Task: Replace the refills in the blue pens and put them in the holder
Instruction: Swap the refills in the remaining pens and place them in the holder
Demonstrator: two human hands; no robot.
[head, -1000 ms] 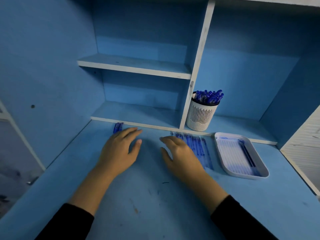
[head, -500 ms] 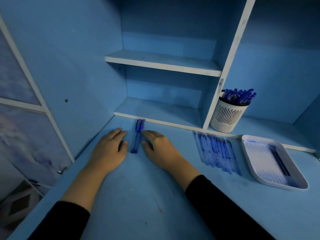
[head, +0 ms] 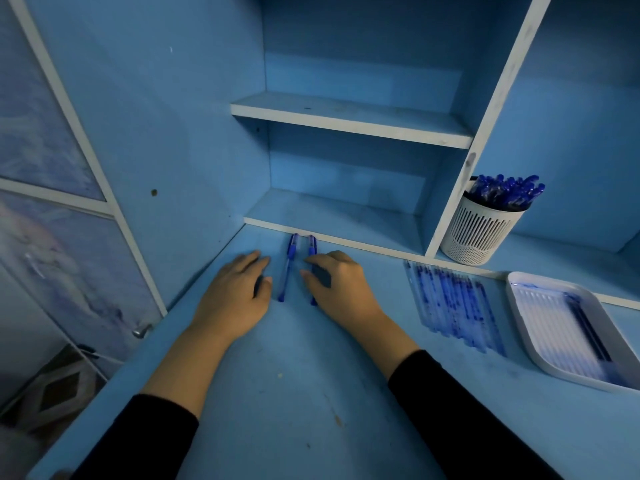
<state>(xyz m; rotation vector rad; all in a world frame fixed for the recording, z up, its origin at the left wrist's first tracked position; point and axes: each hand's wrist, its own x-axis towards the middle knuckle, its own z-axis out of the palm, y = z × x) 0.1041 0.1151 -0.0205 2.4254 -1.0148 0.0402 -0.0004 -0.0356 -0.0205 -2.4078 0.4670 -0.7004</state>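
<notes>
Blue desk [head: 311, 393], back edge: left grip [head: 235, 292] flat, released; right grip [head: 341, 285] covers one pen [head: 311, 245], hold unclear; a nudge could roll the other pen [head: 287, 271].

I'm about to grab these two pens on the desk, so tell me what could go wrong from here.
One pen lies loose beside the left hand, the other pen partly under the right hand; a nudge might roll either. The holder looks crammed, so another pen may not fit. The loose refills by the tray could scatter under the right sleeve.
</notes>
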